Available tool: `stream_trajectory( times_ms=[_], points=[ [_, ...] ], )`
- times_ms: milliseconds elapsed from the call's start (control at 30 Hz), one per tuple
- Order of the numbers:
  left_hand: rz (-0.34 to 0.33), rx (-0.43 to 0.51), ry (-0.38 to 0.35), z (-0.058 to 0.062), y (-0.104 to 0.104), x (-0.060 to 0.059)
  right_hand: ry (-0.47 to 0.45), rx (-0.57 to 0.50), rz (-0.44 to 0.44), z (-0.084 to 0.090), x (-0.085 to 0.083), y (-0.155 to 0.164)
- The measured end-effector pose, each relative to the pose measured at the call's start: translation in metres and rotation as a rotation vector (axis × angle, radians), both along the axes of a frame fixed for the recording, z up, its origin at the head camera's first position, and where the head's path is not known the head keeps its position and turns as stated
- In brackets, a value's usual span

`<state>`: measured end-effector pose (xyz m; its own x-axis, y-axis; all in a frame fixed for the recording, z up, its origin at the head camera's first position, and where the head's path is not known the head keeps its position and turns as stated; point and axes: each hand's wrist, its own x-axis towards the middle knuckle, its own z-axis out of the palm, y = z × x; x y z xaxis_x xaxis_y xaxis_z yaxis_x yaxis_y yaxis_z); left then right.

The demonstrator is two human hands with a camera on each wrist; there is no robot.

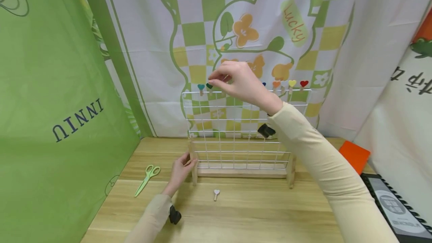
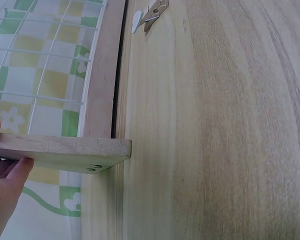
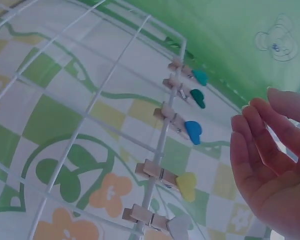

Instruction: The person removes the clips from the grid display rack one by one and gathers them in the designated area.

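Observation:
My left hand (image 1: 180, 168) grips the wooden side post (image 2: 65, 146) of a white wire grid rack (image 1: 243, 142), thumb and fingers on opposite faces. Above the rack's top left, my right hand (image 1: 241, 81) has its fingers loosely bent and nothing between them. In the right wrist view it is apart from the clothespins. A teal heart clothespin (image 3: 200, 77), a dark green one (image 3: 198, 98), a blue one (image 3: 193, 132), a yellow one (image 3: 186, 186) and a white one (image 3: 179, 227) are clipped along the top wire. Some are hidden behind the right hand in the head view.
A white heart clothespin (image 1: 216, 194) lies on the wooden table (image 1: 256, 213) before the rack. Green scissors (image 1: 147, 179) lie at left. An orange sheet (image 1: 354, 156) and a spiral notebook (image 1: 393, 205) are at right. More heart clothespins, including a red one (image 1: 304, 83), top the rack's right end.

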<state>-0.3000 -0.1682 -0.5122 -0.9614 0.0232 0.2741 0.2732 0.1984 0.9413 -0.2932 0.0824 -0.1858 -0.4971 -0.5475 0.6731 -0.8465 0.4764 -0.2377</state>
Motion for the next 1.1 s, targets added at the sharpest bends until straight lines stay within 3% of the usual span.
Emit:
stream_trajectory(
  times_ms=[267,633,1100],
  points=[
    [0.006,0.016,-0.021,-0.003,0.001,0.001,-0.078,0.113,-0.034,0.006,-0.022,-0.019],
    [-0.003,-0.010,-0.001,-0.005,-0.002,0.000,-0.153,0.256,-0.070,0.004,-0.039,-0.034],
    [-0.005,-0.005,0.015,-0.001,0.000,0.001,-0.178,0.224,-0.093,0.004,-0.041,-0.037]
  ],
)
